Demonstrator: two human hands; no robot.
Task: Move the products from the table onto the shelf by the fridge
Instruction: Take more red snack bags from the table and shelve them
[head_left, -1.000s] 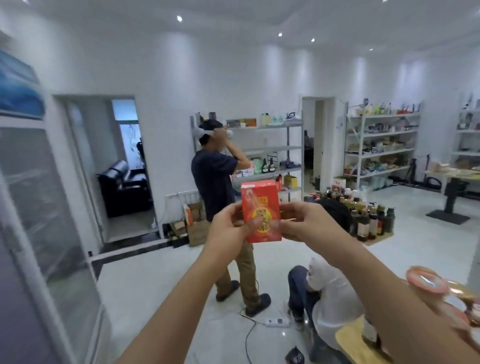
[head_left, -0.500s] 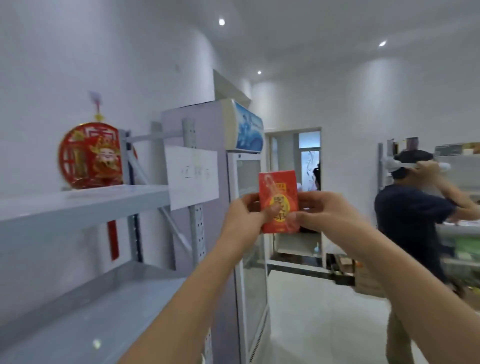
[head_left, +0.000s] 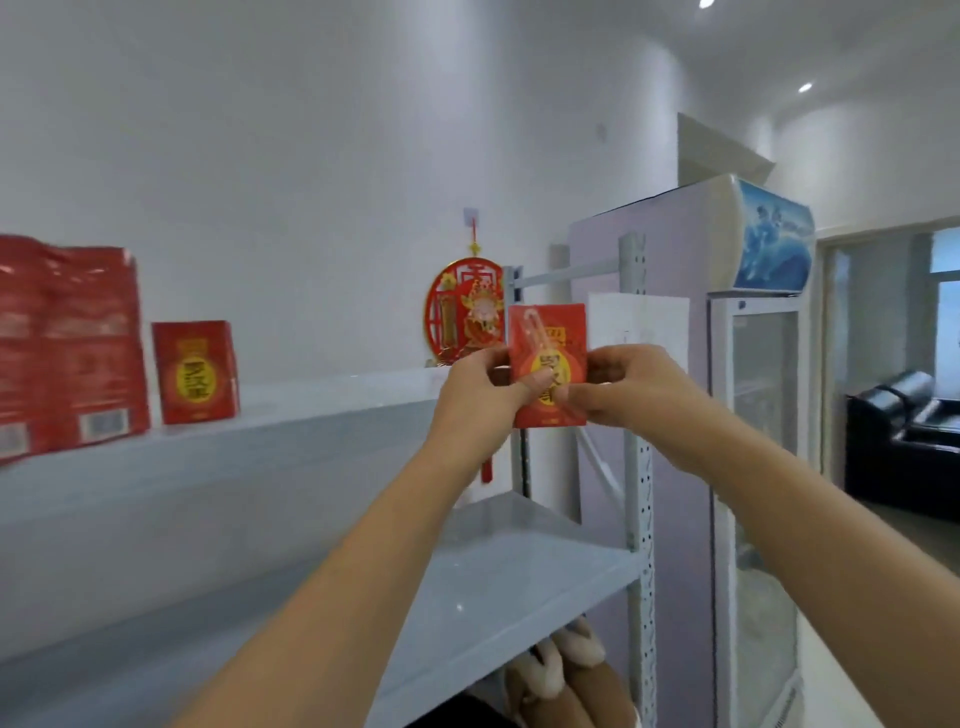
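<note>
I hold a small red drink carton (head_left: 548, 343) with a straw on its front up at chest height. My left hand (head_left: 475, 397) pinches its left edge and my right hand (head_left: 631, 387) pinches its right edge. It hovers in front of the right end of the grey metal shelf (head_left: 322, 415), above the upper board. On that board, to the left, stand one matching red carton (head_left: 195, 371) and a red multi-pack (head_left: 65, 348). The lower board (head_left: 493, 566) lies bare beneath my arms.
A glass-door fridge (head_left: 758, 441) stands just right of the shelf post (head_left: 636, 415). A red round ornament (head_left: 465, 312) hangs on the wall behind. Brown and cream items (head_left: 556, 675) sit under the lower board. A black sofa (head_left: 904, 431) shows through the doorway at right.
My view has swung left from the room to the shelf. The carton stays in both hands, and the cartons on the upper board have come into sight.
</note>
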